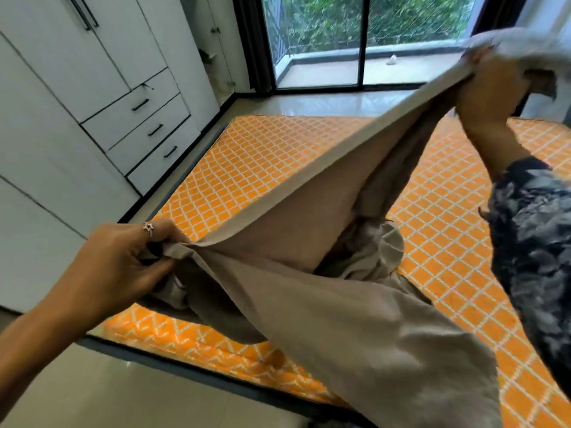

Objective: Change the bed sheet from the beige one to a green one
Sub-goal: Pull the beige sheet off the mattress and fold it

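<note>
The left hand [123, 261], a ring on one finger, has its fingers curled tight, pinching a bunched edge of the beige sheet [309, 288]. The right hand [491, 91], raised high with a patterned dark sleeve [531, 230] on its forearm, grips the same hem, fingers closed round it. Between the hands the soft matte cloth stretches taut along a folded edge, then sags in loose folds. Below both hands lies the bare mattress [253, 156], orange with a white lattice pattern. Beyond the left hand stand white wardrobe drawers [145, 125].
</note>
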